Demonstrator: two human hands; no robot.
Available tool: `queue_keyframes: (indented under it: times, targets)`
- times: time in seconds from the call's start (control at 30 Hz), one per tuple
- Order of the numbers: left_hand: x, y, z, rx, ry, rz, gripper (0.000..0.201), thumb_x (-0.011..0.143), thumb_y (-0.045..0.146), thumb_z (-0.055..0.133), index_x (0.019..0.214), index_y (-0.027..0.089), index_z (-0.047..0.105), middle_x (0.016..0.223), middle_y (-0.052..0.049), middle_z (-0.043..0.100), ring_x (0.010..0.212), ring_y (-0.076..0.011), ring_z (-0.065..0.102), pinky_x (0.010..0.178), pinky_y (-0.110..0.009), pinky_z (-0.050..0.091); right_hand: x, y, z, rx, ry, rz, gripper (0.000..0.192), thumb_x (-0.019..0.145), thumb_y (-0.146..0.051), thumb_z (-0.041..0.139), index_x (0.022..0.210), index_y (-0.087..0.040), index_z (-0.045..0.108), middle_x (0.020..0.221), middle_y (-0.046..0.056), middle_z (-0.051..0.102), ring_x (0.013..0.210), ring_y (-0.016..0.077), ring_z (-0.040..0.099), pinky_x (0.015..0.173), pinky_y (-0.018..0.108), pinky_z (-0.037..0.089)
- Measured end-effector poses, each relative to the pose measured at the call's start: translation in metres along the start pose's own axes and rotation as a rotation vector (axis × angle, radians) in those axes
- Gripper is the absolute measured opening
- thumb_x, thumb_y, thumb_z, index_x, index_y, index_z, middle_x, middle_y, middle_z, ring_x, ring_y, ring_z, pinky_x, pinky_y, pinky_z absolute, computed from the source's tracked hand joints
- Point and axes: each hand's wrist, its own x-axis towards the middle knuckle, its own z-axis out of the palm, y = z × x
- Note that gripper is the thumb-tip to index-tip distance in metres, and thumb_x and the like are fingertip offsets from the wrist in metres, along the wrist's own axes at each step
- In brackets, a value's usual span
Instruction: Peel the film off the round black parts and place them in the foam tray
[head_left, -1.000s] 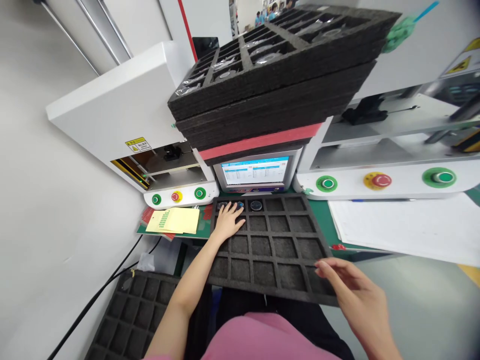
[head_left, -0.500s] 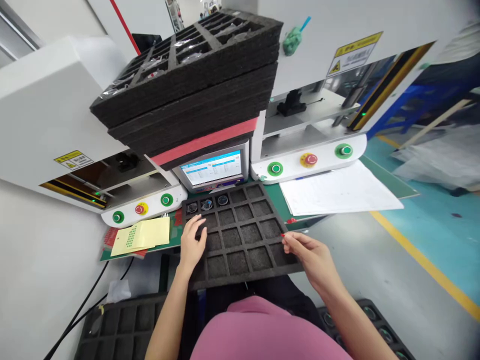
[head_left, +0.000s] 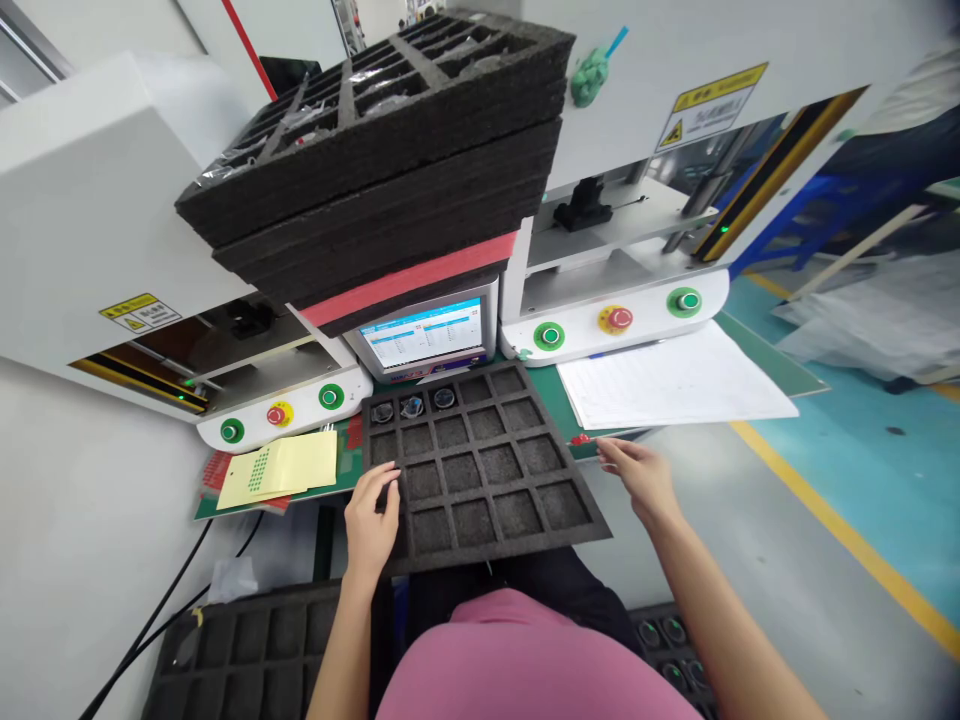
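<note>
Right hand [head_left: 641, 478] has left the foam tray [head_left: 480, 465], open and empty; left hand [head_left: 371, 520], open, has slid back to its near-left edge.

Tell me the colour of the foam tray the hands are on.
Black, or very dark grey; the foam tray shows in the head view.

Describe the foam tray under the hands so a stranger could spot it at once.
Find the small screen between the two white machines. Directly before it lies a black foam tray, the left hand on its near-left edge. Unlike the stacked trays above, it lies alone, nearly empty.
</note>
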Motion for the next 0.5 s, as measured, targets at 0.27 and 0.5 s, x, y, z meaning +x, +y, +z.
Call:
queue_keyframes:
  times: [0.27, 0.5]
  targets:
    - [-0.004, -0.003, -0.002, 0.008, 0.025, -0.015, 0.019, 0.092, 0.022, 0.052, 0.092, 0.019, 0.07, 0.101, -0.008, 0.075, 0.096, -0.021, 0.071, 0.088, -0.038, 0.058, 0.02, 0.006, 0.016, -0.055, -0.011, 0.107, 0.023, 0.094, -0.032, 0.062, 0.105, -0.013, 0.063, 0.099, 0.004, 0.065, 0.081, 0.0147, 0.064, 0.069, 0.03, 0.057]
    - [-0.01, -0.002, 0.0, 0.009, 0.022, -0.024, 0.018, 0.092, 0.018, 0.052, 0.092, 0.019, 0.07, 0.101, -0.007, 0.075, 0.097, -0.02, 0.071, 0.089, -0.037, 0.058, 0.021, 0.007, 0.015, 0.025, 0.003, 0.186, 0.023, 0.095, -0.03, 0.062, 0.11, -0.013, 0.061, 0.101, 0.005, 0.064, 0.08, 0.0138, 0.064, 0.068, 0.029, 0.057]
